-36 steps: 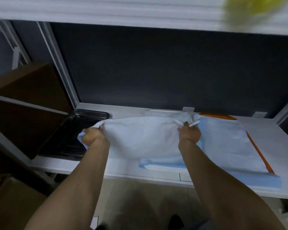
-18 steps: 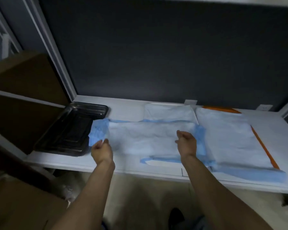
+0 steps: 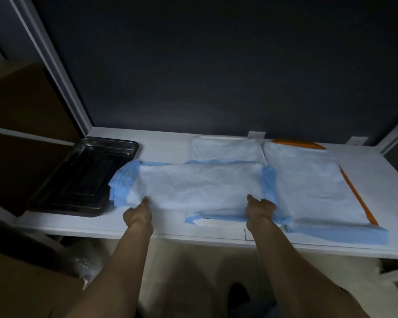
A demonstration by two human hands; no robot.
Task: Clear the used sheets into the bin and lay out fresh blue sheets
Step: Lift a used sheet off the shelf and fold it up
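At the left of the frame a dark metal tray sits on the white shelf, its right rim touching the blue border of the middle sheet. That sheet lies flat at centre frame (pale face up, blue edges showing). The left hand pinches its near left edge; the right hand grips its near right corner. Behind lies a smaller pale sheet. To the right, another sheet covers an orange-edged board.
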